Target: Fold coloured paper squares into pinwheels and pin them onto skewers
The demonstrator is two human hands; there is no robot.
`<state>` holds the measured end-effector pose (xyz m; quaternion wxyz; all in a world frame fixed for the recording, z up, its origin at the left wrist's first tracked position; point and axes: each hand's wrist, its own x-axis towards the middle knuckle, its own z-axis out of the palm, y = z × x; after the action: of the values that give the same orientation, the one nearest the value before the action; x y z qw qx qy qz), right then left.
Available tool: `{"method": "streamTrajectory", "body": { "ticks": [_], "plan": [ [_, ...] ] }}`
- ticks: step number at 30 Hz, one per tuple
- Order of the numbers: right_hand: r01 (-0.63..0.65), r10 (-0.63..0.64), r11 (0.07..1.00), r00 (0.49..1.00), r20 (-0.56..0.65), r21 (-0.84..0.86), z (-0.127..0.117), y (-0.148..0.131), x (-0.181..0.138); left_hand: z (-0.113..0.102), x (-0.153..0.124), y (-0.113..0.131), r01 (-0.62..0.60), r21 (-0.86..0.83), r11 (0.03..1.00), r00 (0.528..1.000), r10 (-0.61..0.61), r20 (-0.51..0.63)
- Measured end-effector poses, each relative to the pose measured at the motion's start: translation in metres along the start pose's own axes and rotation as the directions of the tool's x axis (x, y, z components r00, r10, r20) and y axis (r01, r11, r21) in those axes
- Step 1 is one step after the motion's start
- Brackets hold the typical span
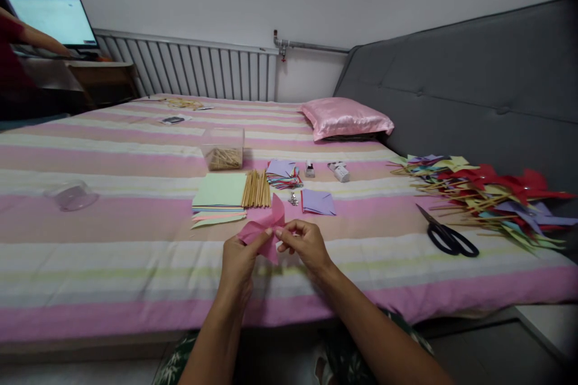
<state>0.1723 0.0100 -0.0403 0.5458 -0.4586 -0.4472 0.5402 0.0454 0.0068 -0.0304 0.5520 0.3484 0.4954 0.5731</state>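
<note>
A pink paper pinwheel (pixel 276 212) is held above the near part of the bed, its blades folded in toward the middle. My left hand (pixel 238 261) is closed on it from the left, thumb pressed at the centre. From the right, the thumb and fingers of my right hand (pixel 307 245) pinch at that same centre; anything small between them is hidden. Just beyond lie wooden sticks (pixel 256 189), a stack of coloured paper sheets (pixel 220 191), small metal pieces (pixel 293 199) and folded purple paper (pixel 318 202).
Black-handled scissors (pixel 447 237) and a pile of finished pinwheels (pixel 492 192) lie to the right. A clear box of sticks (pixel 224 150), cut paper squares (pixel 282 171), a clear lid (pixel 71 195) and a pink pillow (pixel 345 117) rest on the striped bed. Another person's arm (pixel 38 36) shows far left.
</note>
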Motion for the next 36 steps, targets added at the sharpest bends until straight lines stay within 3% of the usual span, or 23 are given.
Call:
{"method": "streamTrajectory", "body": {
  "ticks": [16,19,22,26,31,36],
  "plan": [
    [0.097,-0.093,0.991,0.995,0.046,-0.092,-0.002,0.001,0.001,0.002,-0.001,0.001,0.022,-0.053,0.998,1.000,-0.023,-0.007],
    [0.129,-0.128,0.987,0.992,0.009,-0.099,0.000,0.002,0.000,0.004,-0.001,0.003,0.052,-0.100,0.994,0.997,-0.057,-0.052],
    [0.159,-0.158,0.987,0.985,-0.061,0.001,0.002,0.002,0.000,0.007,-0.003,0.006,0.099,-0.175,0.980,0.989,-0.116,-0.091],
    [0.116,-0.106,0.989,0.989,-0.106,0.093,0.004,0.002,-0.001,0.013,-0.006,0.006,0.132,-0.258,0.957,0.987,-0.152,-0.058],
    [0.013,0.013,0.981,0.991,-0.134,0.195,0.005,0.003,0.000,0.019,-0.009,-0.001,0.119,-0.278,0.953,0.991,-0.130,-0.023],
    [-0.004,0.050,0.949,0.989,-0.137,0.316,0.005,0.005,0.003,0.021,-0.011,-0.005,0.152,-0.259,0.954,0.988,-0.155,0.008]
  ]
}}
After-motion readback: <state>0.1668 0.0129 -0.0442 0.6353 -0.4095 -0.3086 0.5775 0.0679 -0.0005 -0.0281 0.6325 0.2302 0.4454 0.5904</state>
